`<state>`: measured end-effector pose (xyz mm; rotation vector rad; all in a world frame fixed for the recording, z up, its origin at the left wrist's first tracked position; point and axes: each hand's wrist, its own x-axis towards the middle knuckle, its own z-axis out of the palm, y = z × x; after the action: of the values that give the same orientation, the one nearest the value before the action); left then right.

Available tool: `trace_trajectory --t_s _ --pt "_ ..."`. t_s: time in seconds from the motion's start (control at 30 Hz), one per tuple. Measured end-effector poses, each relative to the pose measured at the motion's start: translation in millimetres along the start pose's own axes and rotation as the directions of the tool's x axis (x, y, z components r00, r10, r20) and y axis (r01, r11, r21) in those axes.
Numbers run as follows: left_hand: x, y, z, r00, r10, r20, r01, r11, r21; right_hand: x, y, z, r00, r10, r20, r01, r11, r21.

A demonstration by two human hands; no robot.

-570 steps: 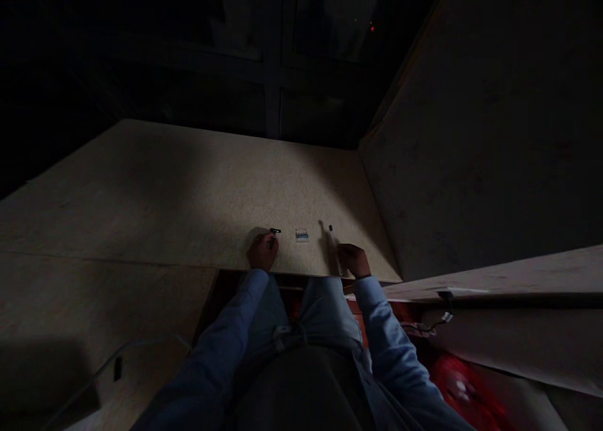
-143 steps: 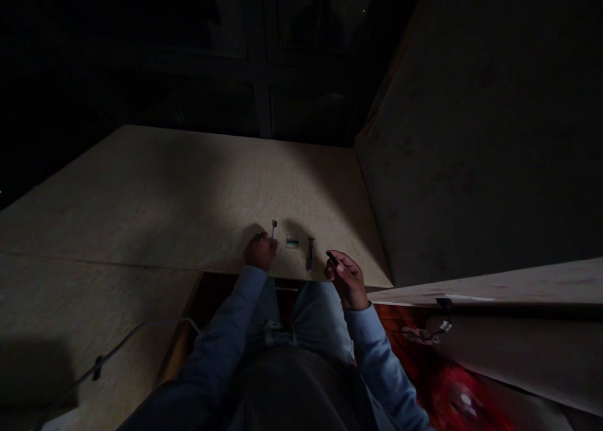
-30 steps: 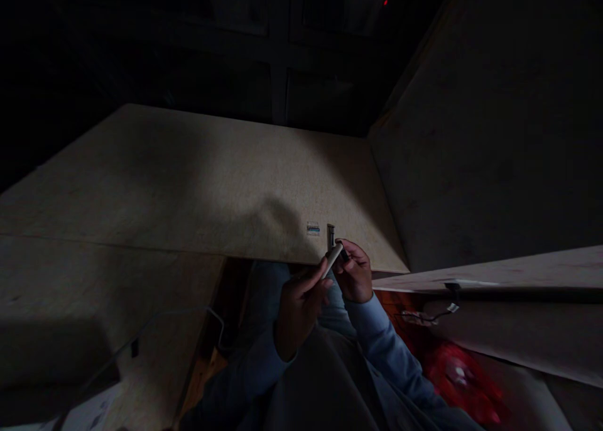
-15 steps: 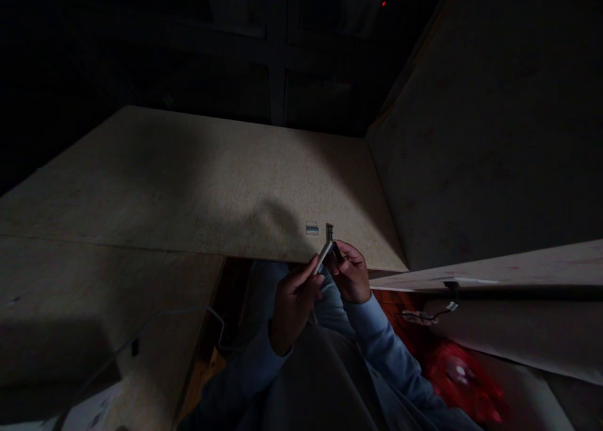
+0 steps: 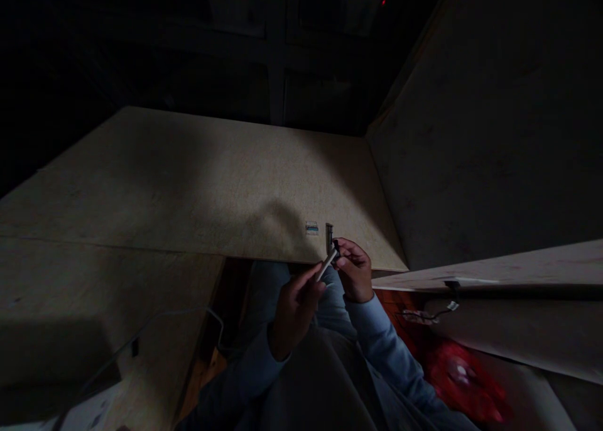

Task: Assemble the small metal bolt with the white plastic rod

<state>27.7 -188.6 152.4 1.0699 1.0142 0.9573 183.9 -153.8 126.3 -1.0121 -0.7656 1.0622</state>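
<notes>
My left hand [image 5: 296, 311] is closed on a slim pale stick-like piece [image 5: 326, 265], held at a slant with its upper end up to the right. A small black piece [image 5: 336, 249] is pinched in the fingertips of my right hand [image 5: 355, 270]. The pale piece's upper end meets or overlaps the black one; whether they are joined I cannot tell. Just beyond my hands, on the table [image 5: 226, 186], lie a small clear packet or strip with a blue-green band [image 5: 311, 228] and a narrow dark piece with a wider top [image 5: 329, 230], its lower end near my right fingers.
A tall panel [image 5: 480, 154] bounds the table on the right. A pale cable [image 5: 179, 310] runs over the left surface near a small black object [image 5: 135, 347]. At lower right are a red plastic bag [image 5: 464, 377] and a black cord [image 5: 445, 311]. The light is dim.
The pale piece has tilted lower and its tip has moved right, across the black piece. My right hand has shifted slightly right and turned the black piece more upright.
</notes>
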Motion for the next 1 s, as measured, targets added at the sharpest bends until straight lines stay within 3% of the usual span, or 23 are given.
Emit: trace_trajectory --t_s 0.13,0.3,0.43,0.63,1.0 --pt "4.2 3.4 -0.2 0.994 -0.103 -0.037 0.096 0.982 -0.162 0.6 -4.9 -0.5 0.998 -0.060 0.021 0.061 0.994 -0.085" --pt "20.0 17.2 -0.7 0.971 -0.240 0.000 0.228 0.924 -0.307 -4.5 -13.7 -2.0 0.975 -0.134 0.179 0.181 0.944 -0.276" --pt "31.1 22.3 -1.2 0.964 -0.241 0.111 0.263 0.924 -0.278 -6.5 -20.2 -3.9 0.931 -0.203 0.302 0.328 0.829 -0.452" --pt "39.0 19.3 -3.2 0.956 -0.275 0.103 0.291 0.934 -0.208 -4.6 -28.2 -4.8 0.874 -0.277 0.399 0.474 0.663 -0.579" --pt "42.2 12.7 -4.2 0.961 -0.263 0.089 0.276 0.941 -0.197 -5.9 -19.8 -6.3 0.862 -0.307 0.403 0.499 0.656 -0.566"
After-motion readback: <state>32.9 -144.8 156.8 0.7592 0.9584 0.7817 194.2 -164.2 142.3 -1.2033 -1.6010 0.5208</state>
